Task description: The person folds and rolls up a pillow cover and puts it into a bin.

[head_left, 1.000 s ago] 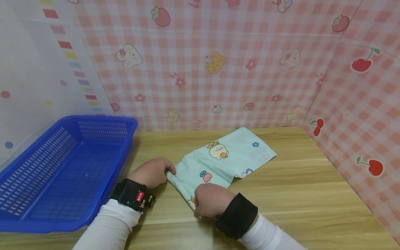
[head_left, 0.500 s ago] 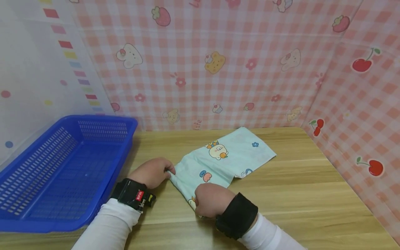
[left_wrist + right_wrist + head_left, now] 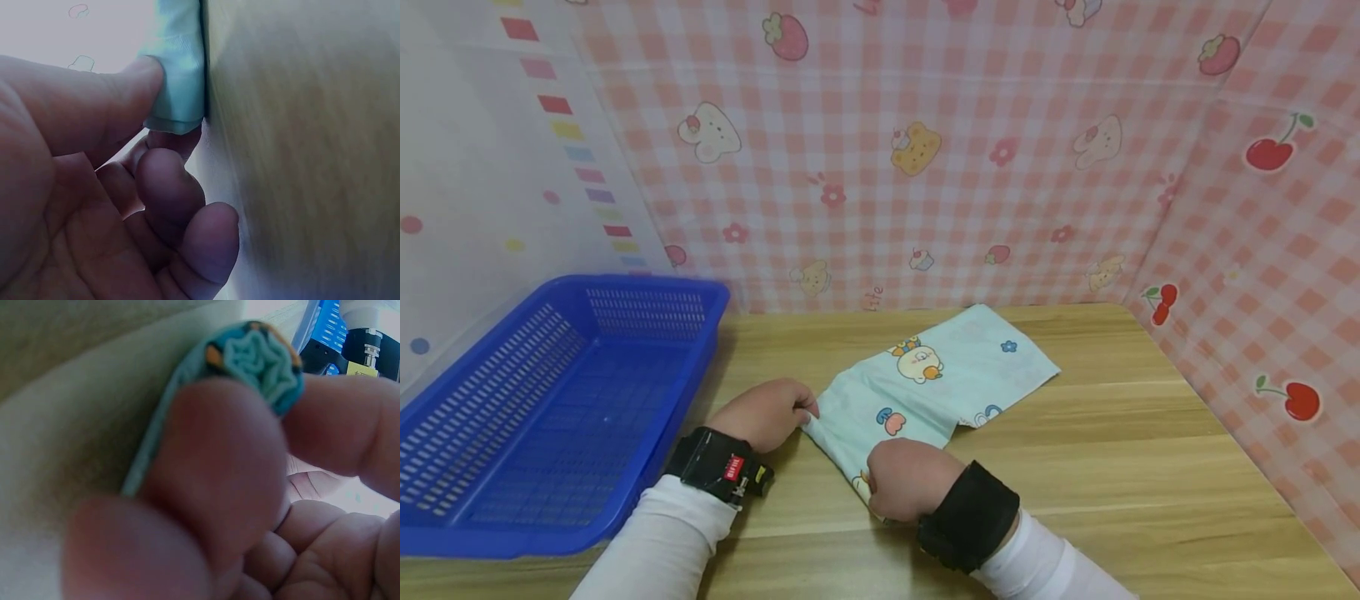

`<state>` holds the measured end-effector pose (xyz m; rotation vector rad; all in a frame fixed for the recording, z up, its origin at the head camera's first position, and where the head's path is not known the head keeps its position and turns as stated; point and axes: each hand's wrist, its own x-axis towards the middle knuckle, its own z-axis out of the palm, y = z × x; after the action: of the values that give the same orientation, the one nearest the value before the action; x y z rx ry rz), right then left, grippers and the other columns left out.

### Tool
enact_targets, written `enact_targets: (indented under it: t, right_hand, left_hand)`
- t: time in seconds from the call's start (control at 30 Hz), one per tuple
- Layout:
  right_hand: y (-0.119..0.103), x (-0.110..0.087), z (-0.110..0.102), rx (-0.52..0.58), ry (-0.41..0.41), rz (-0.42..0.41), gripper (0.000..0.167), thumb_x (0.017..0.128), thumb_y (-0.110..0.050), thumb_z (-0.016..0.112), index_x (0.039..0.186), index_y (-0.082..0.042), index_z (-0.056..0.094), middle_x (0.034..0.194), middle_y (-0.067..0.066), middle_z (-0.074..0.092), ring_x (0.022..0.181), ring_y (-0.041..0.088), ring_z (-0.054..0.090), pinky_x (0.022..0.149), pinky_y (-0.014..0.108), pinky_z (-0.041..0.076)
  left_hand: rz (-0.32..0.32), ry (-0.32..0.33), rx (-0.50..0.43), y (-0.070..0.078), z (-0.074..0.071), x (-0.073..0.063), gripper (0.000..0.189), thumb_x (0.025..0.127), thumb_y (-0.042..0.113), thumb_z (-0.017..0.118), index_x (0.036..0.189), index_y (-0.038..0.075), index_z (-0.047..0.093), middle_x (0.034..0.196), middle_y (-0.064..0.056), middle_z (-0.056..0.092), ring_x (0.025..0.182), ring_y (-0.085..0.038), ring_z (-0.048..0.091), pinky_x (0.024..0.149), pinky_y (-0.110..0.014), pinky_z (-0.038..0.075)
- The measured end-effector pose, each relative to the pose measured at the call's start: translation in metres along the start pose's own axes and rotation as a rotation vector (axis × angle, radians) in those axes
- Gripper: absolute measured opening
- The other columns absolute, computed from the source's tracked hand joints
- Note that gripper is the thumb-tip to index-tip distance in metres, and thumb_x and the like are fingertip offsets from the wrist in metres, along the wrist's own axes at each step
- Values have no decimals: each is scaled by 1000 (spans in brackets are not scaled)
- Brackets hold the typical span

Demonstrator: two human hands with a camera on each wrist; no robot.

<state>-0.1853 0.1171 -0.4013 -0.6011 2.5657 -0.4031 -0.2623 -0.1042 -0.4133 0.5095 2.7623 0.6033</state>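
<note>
I get the cloth as mint green, printed with a cream bear, a blue flower and a coral-and-blue bloom. The basket shows plain deep blue to me, the counter yellowish-brown wood grain. I make out a pink-and-white checked backdrop bearing strawberries and animals, and a white hanging with coloured dots and blocks. The sleeves are white, the wrist straps black.

Pink-and-white checked fabric wall hangs at 12 o'clock behind a light wood-grain tabletop, cherry-printed checked panel at 3, white dotted panel at 10.
</note>
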Motion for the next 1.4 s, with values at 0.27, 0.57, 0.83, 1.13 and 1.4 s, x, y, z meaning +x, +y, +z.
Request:
enact_targets:
  t: [0.27, 0.57, 0.83, 1.13, 1.4]
  right_hand:
    - [-1, -2, 0, -8, 12, -3, 42, 87, -7, 65, 53, -18, 43, 49, -9, 32, 46, 12, 36, 50, 26, 29]
    - [1, 0, 1, -32, 7, -15, 38, 90, -10, 65, 57, -17, 48, 53, -6, 40, 50, 12, 41, 51, 27, 32]
    - [0, -2, 2, -34, 19, -22, 36, 90, -10, 66, 58, -17, 50, 54, -6, 41, 51, 12, 42, 52, 26, 32]
    - [2, 1, 1, -42, 11, -24, 29, 94, -12, 68, 67, -14, 58, 62, -5, 48, 56, 13, 46, 57, 27, 37]
    - [2, 2, 1, -53, -1, -13, 27, 97, -14, 68, 70, -14, 61, 64, -4, 51, 59, 13, 49, 60, 28, 40]
  left_hand:
    - [20, -2, 14, -2, 1, 1, 12, 104, 16, 63, 96, 17, 72, 102, 1, 71, 96, -17, 63, 94, -43, 51]
    - [26, -24, 11, -2, 0, 0, 16, 104, 21, 63, 91, 17, 72, 93, 3, 68, 82, -14, 58, 79, -33, 48]
    - [3, -16, -15, 1, 0, -1, 19, 101, 20, 62, 85, 17, 70, 81, 2, 63, 71, -15, 55, 65, -31, 43]
    - [-20, -19, -16, 2, 2, 0, 18, 102, 19, 61, 88, 15, 71, 81, 0, 62, 70, -17, 55, 65, -31, 44]
    - [-30, 29, -45, 1, 3, 2, 11, 98, 17, 67, 87, 16, 67, 83, 0, 62, 75, -18, 56, 67, -32, 43]
